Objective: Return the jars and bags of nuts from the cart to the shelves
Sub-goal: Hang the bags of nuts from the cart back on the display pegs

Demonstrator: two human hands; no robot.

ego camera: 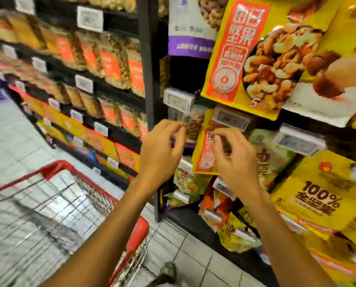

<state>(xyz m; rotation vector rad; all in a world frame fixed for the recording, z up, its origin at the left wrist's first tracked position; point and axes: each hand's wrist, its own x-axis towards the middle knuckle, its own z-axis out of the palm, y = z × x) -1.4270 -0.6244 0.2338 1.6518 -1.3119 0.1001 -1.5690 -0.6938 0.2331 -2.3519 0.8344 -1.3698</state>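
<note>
Though blurred, 2 hands (160, 156) (236, 162), 1 cart (55, 169).

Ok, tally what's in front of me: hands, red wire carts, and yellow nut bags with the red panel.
Hands: 2, left hand, right hand
Red wire shopping cart: 1
Yellow nut bags with red panel: 2, upper bag, lower bag
Total: 5

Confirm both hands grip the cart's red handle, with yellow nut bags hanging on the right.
Wrong: the head view shows the left hand and right hand raised at the hanging nut bags, off the cart's red handle below. The rest holds.
</note>
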